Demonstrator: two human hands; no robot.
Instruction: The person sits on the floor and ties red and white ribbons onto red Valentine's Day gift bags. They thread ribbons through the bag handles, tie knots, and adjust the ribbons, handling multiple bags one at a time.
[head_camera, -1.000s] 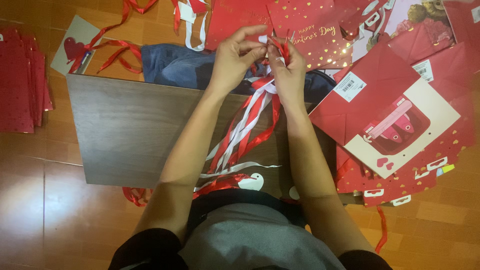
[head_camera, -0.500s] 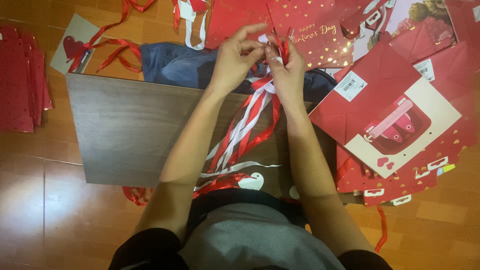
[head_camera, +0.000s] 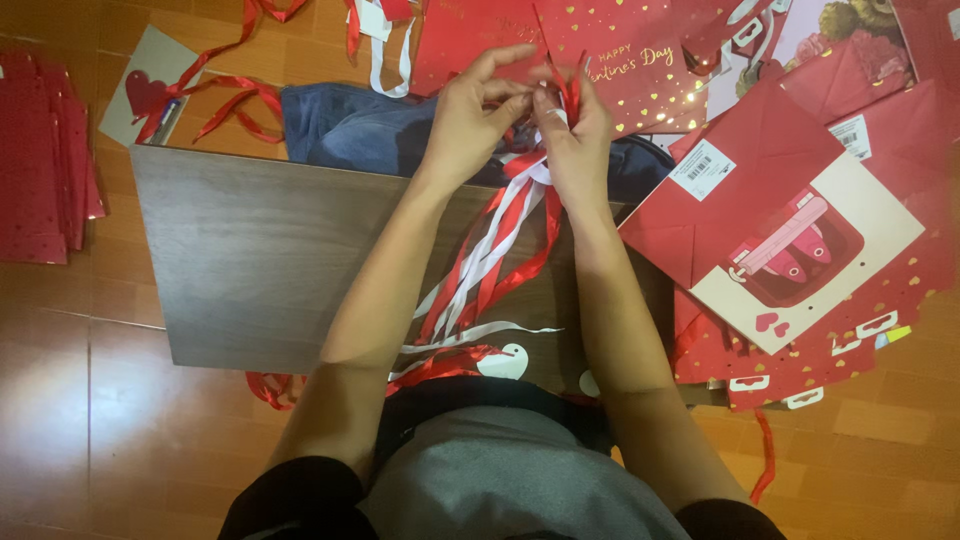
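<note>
Over the low board: we see two bare hands raised together at its far edge, working one bundle of ribbons.
Far left: one stack of flat red paper bags (head_camera: 45, 170) lies on the wooden floor; how many are in it we cannot count.
Upper left: one pale card with a red heart (head_camera: 145, 85) rests beside loose glossy red ribbon loops (head_camera: 225, 100).
Board: one dark brown wood-grain rectangular board (head_camera: 260, 250), matte and smooth.
Left hand: our left hand (head_camera: 470, 120) has its fingertips pinched narrow on the ribbon ends, one finger lifted above.
Ribbons: the bundle of shiny red and white satin ribbons (head_camera: 495, 250) hangs from both hands and trails down across the board toward the lap; we count roughly six or seven strands, flat and narrow.
Right hand: our right hand (head_camera: 575, 135) grips the same bundle at its top, thumb and fingers closed on it.
Right: one large red paper gift bag with a cream panel and pink picture (head_camera: 770, 230) lies flat over several more red bags with gold hearts (head_camera: 640, 60).
</note>
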